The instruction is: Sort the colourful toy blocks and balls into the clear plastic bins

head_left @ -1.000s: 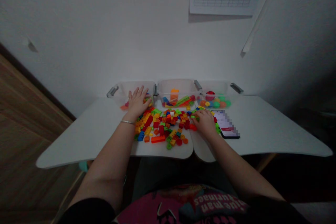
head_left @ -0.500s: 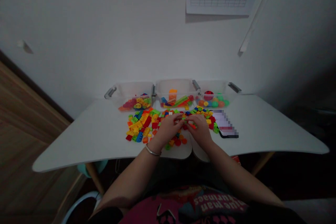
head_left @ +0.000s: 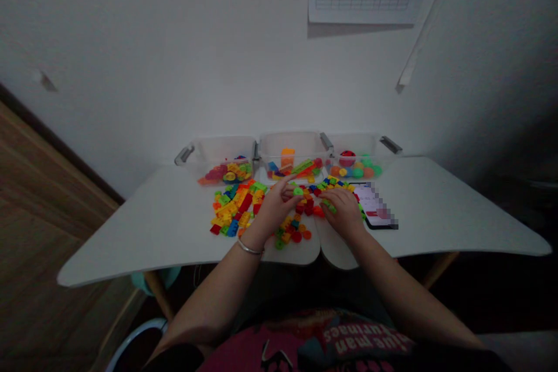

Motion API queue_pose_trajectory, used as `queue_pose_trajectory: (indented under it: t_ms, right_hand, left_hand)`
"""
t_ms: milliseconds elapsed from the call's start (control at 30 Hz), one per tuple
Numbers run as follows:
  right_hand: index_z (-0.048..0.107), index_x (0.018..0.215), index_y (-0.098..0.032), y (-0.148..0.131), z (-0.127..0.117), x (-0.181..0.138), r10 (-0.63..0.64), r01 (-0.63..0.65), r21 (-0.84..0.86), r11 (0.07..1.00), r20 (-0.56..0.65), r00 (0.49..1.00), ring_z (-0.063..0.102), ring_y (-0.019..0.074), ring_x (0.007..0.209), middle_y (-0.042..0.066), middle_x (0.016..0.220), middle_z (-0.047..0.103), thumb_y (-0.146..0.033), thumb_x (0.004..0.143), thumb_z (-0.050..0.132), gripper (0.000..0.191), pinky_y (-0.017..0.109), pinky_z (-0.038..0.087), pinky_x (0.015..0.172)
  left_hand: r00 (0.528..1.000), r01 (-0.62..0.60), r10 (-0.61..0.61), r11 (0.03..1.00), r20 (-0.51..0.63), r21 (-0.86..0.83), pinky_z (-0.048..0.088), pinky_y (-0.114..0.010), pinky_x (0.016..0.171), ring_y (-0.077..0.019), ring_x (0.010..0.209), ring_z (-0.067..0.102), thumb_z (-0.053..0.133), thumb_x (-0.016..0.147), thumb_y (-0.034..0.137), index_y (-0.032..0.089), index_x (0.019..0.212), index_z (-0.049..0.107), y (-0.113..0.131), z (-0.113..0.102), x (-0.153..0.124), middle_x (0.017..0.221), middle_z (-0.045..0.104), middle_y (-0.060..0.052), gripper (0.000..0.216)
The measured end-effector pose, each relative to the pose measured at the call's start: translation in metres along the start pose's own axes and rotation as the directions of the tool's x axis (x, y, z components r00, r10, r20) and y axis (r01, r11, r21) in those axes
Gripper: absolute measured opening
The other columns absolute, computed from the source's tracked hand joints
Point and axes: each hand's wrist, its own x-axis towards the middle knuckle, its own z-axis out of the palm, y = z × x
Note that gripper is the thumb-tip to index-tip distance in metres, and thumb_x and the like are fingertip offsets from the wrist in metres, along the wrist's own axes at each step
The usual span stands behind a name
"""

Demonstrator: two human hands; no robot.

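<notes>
My left hand (head_left: 275, 206) pinches a small light-green round piece (head_left: 298, 191) between thumb and fingers, above the middle of the toy pile. A short way to its right, my right hand (head_left: 346, 212) is closed on a light-green building block (head_left: 328, 206); its fingers cover part of the block. Under and around both hands lie loose building blocks (head_left: 226, 208) in yellow, red, green, orange and blue. Small round orange and red pieces (head_left: 297, 236) sit at the near edge of the pile.
Along the wall stand three clear bins: the left bin (head_left: 218, 148) and middle bin (head_left: 291, 140) hold mixed toy pieces, the right bin (head_left: 360, 145) coloured balls. A phone (head_left: 375, 206) lies right of the pile on the white table (head_left: 453, 209).
My hands have moved apart from where they met over the pile. The green round piece and the green block now show separately, one in each hand.
</notes>
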Motion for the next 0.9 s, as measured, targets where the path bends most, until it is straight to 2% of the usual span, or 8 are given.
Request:
queue_pose_trajectory:
  t_ms: [133,233,333,433,500,567,700,900]
  right_hand:
    - [0.069,0.101,-0.020,0.015,0.008,-0.008,0.042,-0.043,-0.047,0.998,-0.023,0.999,0.063,0.0260,0.098,0.008,0.101,0.073,-0.024,0.090,0.056,0.018,0.043,0.047,0.091]
    - [0.069,0.101,-0.020,0.015,0.009,-0.011,0.064,-0.065,-0.046,0.997,-0.009,0.998,0.063,0.0264,0.097,0.007,0.100,0.073,-0.022,0.089,0.055,0.018,0.043,0.047,0.091]
    - [0.069,0.100,-0.021,0.013,0.009,-0.011,0.086,-0.086,-0.026,0.996,-0.023,0.996,0.063,0.0263,0.096,0.007,0.098,0.073,-0.022,0.089,0.054,0.018,0.043,0.048,0.090]
    - [0.069,0.098,-0.020,0.013,0.009,-0.012,0.098,-0.098,-0.003,0.995,-0.042,0.994,0.063,0.0261,0.094,0.008,0.096,0.073,-0.022,0.089,0.053,0.018,0.042,0.048,0.088]
    - [0.069,0.097,-0.020,0.013,0.009,-0.013,0.101,-0.101,-0.003,0.995,-0.045,0.994,0.064,0.0261,0.094,0.008,0.095,0.073,-0.022,0.089,0.053,0.018,0.042,0.048,0.088]
    - [0.069,0.096,-0.020,0.013,0.009,-0.014,0.108,-0.109,-0.019,0.994,-0.044,0.993,0.063,0.0262,0.094,0.009,0.095,0.073,-0.022,0.088,0.052,0.018,0.043,0.047,0.089]
    - [0.069,0.096,-0.019,0.012,0.008,-0.014,0.139,-0.141,-0.046,0.989,-0.030,0.990,0.062,0.0267,0.096,0.009,0.095,0.073,-0.022,0.088,0.052,0.019,0.044,0.046,0.091]
    - [0.069,0.096,-0.019,0.015,0.009,-0.014,0.158,-0.158,-0.039,0.987,-0.023,0.987,0.061,0.0262,0.095,0.009,0.095,0.072,-0.021,0.087,0.052,0.019,0.043,0.046,0.090]
  left_hand:
    - [0.981,-0.063,0.077,0.994,-0.178,0.085,0.057,-0.033,0.081,-0.0195,0.094,0.069,0.067,0.083,0.029,0.021,0.130,0.061,-0.002,-0.034,0.021,0.108,0.071,-0.008,0.048]
    - [0.914,-0.090,0.187,0.959,-0.360,0.270,0.054,-0.036,0.090,-0.0209,0.103,0.067,0.060,0.089,0.033,0.021,0.124,0.066,-0.004,-0.068,0.039,0.119,0.071,-0.009,0.038]
    - [0.865,-0.036,0.283,0.858,-0.415,0.512,0.049,-0.037,0.099,-0.0217,0.108,0.065,0.056,0.091,0.032,0.021,0.122,0.068,-0.007,-0.099,0.052,0.119,0.072,-0.009,0.036]
    - [0.819,0.150,0.282,0.735,-0.500,0.661,0.044,-0.039,0.102,-0.0249,0.115,0.063,0.053,0.092,0.034,0.022,0.123,0.068,-0.010,-0.118,0.059,0.121,0.071,-0.009,0.037]
    - [0.804,0.302,0.212,0.661,-0.556,0.687,0.042,-0.041,0.101,-0.0265,0.112,0.063,0.052,0.092,0.037,0.025,0.121,0.070,-0.011,-0.122,0.061,0.116,0.073,-0.009,0.036]
    - [0.819,0.383,0.142,0.587,-0.557,0.713,0.039,-0.043,0.102,-0.0275,0.109,0.064,0.052,0.091,0.039,0.026,0.118,0.071,-0.011,-0.122,0.062,0.109,0.075,-0.009,0.035]
    - [0.861,0.402,0.112,0.450,-0.497,0.798,0.033,-0.048,0.105,-0.0304,0.110,0.062,0.046,0.093,0.040,0.026,0.115,0.073,-0.009,-0.116,0.062,0.106,0.075,-0.011,0.037]
    - [0.881,0.382,0.158,0.321,-0.447,0.867,0.027,-0.053,0.109,-0.0324,0.110,0.059,0.032,0.097,0.036,0.019,0.112,0.072,-0.018,-0.111,0.062,0.109,0.073,-0.014,0.046]
